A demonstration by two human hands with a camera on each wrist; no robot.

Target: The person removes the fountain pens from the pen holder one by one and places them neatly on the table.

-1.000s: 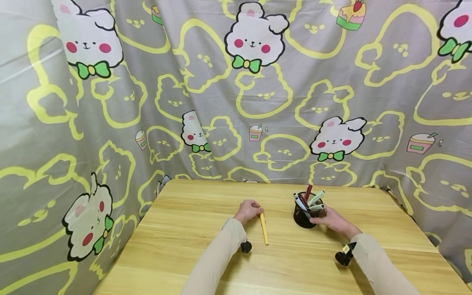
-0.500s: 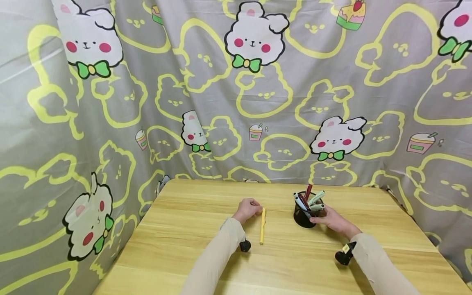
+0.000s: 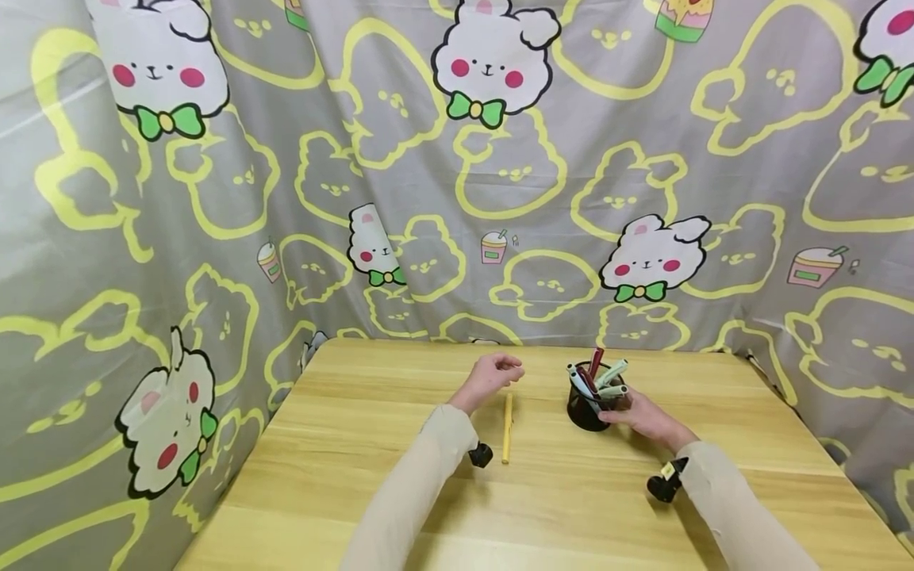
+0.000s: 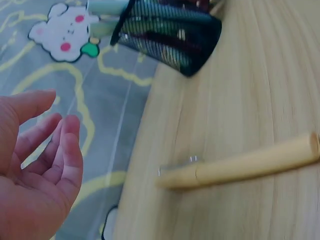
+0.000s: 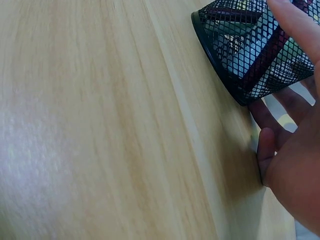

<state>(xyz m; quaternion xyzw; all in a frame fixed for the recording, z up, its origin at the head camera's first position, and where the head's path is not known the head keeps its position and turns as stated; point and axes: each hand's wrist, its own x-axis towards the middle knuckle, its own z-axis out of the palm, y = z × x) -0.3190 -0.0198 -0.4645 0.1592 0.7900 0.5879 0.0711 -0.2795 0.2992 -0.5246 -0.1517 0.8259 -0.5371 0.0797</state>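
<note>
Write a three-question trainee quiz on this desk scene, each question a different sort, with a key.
1. True or false: the left hand is gripping the yellow pen.
2. Multiple choice: the right hand holds
A. the yellow pen
B. the black mesh pen cup
C. nothing
3. Fill in: the yellow pen lies flat on the ____ table.

Key
1. False: the left hand's fingers are relaxed and clear of the pen, which lies on the table.
2. B
3. wooden
</note>
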